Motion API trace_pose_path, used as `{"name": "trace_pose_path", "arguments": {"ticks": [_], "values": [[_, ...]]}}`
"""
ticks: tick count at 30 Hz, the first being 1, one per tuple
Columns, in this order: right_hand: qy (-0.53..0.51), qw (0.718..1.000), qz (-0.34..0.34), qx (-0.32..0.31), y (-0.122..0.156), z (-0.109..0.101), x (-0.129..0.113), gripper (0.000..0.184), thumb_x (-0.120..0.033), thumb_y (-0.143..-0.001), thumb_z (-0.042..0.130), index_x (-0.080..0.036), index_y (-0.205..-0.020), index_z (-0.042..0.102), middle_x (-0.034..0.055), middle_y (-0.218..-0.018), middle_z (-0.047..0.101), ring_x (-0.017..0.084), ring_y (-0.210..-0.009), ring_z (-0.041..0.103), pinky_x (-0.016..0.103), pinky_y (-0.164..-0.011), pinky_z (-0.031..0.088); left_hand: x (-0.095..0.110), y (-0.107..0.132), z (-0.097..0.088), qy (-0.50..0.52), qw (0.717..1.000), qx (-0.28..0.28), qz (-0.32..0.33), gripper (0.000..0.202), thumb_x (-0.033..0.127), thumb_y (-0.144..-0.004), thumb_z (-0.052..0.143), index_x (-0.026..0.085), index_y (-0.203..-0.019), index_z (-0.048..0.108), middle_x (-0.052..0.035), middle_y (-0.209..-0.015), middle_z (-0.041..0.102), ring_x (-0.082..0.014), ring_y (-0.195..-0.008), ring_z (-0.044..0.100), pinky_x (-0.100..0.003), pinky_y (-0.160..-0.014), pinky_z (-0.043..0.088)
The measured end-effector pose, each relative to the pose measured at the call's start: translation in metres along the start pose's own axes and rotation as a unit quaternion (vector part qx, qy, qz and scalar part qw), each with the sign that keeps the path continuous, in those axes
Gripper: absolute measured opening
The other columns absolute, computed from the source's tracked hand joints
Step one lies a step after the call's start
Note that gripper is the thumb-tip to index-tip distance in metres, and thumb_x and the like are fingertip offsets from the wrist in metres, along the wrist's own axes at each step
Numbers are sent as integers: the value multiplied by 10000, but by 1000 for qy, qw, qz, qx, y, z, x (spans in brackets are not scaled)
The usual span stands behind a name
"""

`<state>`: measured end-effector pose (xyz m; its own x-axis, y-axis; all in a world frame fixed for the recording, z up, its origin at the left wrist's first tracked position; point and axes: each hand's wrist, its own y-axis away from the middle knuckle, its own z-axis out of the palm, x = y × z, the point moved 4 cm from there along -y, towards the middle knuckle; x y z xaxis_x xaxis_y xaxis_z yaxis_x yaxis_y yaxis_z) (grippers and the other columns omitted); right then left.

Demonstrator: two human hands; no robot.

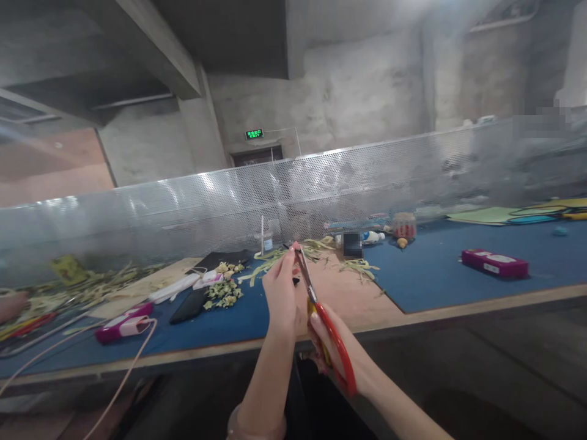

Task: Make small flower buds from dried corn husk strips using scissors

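My right hand [331, 333] is wrapped round the handles of a pair of scissors [337, 345] with red grips. Its metal blades point up and away from me, and the tips reach the fingertips of my left hand [279, 287]. Those fingers are pinched together on something small at the blade tips, too small and blurred to name. Both hands are raised over the front of a tan board [362, 302] lying on the blue table. Pale green strips [360, 267] are scattered over the back of this board.
Left of my hands lie a heap of small pale folded pieces [224, 294], a dark phone-like slab [189, 305] and a purple device [123, 324] with a pink cord. Another purple box [494, 263] is at right. A jar [404, 226] stands before the perforated metal screen [321, 177].
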<state>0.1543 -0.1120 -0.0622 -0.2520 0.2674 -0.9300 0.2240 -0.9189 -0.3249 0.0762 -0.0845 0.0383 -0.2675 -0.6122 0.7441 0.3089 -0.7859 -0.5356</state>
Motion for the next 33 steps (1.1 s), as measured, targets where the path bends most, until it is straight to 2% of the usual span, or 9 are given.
{"name": "trace_pose_path", "arguments": {"ticks": [5, 9, 14, 18, 23, 25, 29, 33], "values": [[-13, 1000, -15, -5, -7, 3, 4, 378, -589, -784, 448, -218, -847, 409, -91, -575, 408, 17, -293, 314, 147, -268, 290, -2, 1, -1, 1, 1000, 26, -17, 378, 380, -665, 629, 156, -966, 680, -90, -946, 684, -184, -858, 613, -300, -768, 451], [-29, 999, -16, 3, -10, 5, 5, 382, -589, -778, 457, -211, -792, 402, -97, -531, 413, 23, -286, 324, 138, -261, 282, -3, 1, -3, -23, 999, 38, -14, 401, 403, -652, 630, 132, -941, 689, -86, -867, 691, -181, -800, 616, -295, -746, 454], [-55, 998, 4, 39, -13, 9, 3, 401, -601, -748, 494, -207, -779, 426, -94, -512, 434, 22, -284, 322, 141, -277, 302, -4, 1, -3, -40, 998, 56, -15, 371, 410, -656, 623, 132, -890, 700, -66, -865, 686, -172, -783, 603, -273, -718, 453], [-47, 997, 31, 57, -14, 10, 3, 445, -642, -725, 479, -202, -783, 452, -88, -469, 424, 43, -271, 334, 164, -269, 314, -1, 3, 0, -39, 998, 53, -22, 338, 412, -647, 638, 132, -826, 704, -34, -747, 665, -139, -666, 574, -229, -608, 435], [-42, 998, 19, 52, -11, 12, -11, 436, -634, -719, 495, -206, -786, 450, -99, -462, 380, 44, -261, 311, 173, -259, 300, 6, 7, 3, -76, 996, 49, -27, 358, 471, -657, 614, 125, -709, 691, 29, -489, 512, -79, -450, 423, -192, -427, 317], [-32, 998, 14, 62, -9, 11, -17, 426, -625, -723, 498, -207, -784, 447, -93, -484, 387, 41, -276, 320, 169, -266, 293, 9, 8, 4, -94, 994, 56, -23, 355, 468, -658, 614, 130, -726, 700, 32, -481, 502, -79, -452, 416, -187, -422, 307], [-2, 998, -11, 58, -8, 10, -25, 397, -591, -750, 489, -196, -775, 458, -82, -514, 394, 30, -310, 330, 155, -296, 298, 13, 8, 5, -128, 989, 78, 7, 298, 400, -672, 618, 159, -815, 722, 21, -574, 583, -90, -545, 477, -181, -501, 364], [-1, 998, -1, 55, -8, 9, -19, 389, -594, -760, 470, -207, -795, 445, -96, -493, 355, 36, -276, 300, 164, -259, 268, 12, 6, 4, -147, 987, 58, 29, 295, 375, -708, 584, 163, -861, 722, -5, -667, 652, -114, -608, 537, -204, -575, 407]]}}
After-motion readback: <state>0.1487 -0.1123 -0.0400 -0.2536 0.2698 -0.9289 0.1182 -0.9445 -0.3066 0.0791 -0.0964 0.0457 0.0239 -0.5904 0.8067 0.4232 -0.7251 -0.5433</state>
